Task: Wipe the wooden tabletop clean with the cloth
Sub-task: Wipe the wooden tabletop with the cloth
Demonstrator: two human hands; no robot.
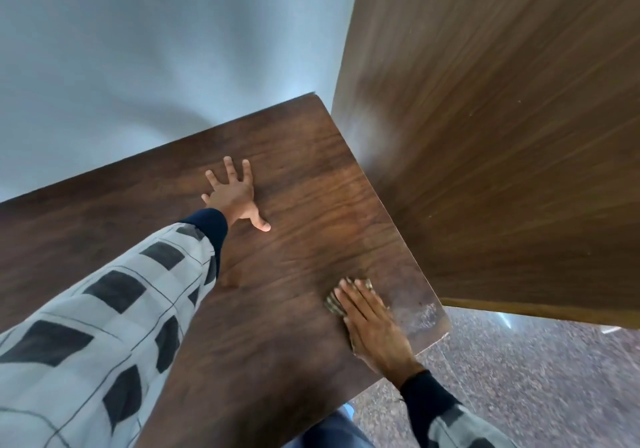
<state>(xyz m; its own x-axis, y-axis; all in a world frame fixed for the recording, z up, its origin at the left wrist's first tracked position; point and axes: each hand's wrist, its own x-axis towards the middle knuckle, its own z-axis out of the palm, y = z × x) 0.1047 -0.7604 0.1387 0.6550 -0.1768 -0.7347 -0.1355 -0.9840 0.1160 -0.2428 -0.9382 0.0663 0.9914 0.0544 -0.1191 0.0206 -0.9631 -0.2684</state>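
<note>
The dark wooden tabletop (294,212) fills the middle of the head view. My left hand (235,195) lies flat on it near the far side, fingers spread, holding nothing. My right hand (372,323) presses flat on a small patterned cloth (334,304) near the table's right front corner. Only the cloth's edges peek out from under the fingers. A pale dusty smear (417,314) shows on the wood just right of that hand, by the corner.
A tall wooden panel (502,136) stands against the table's right edge. A pale wall (138,49) runs behind the table. Speckled stone floor (519,378) lies below the right front corner. My legs show under the near edge.
</note>
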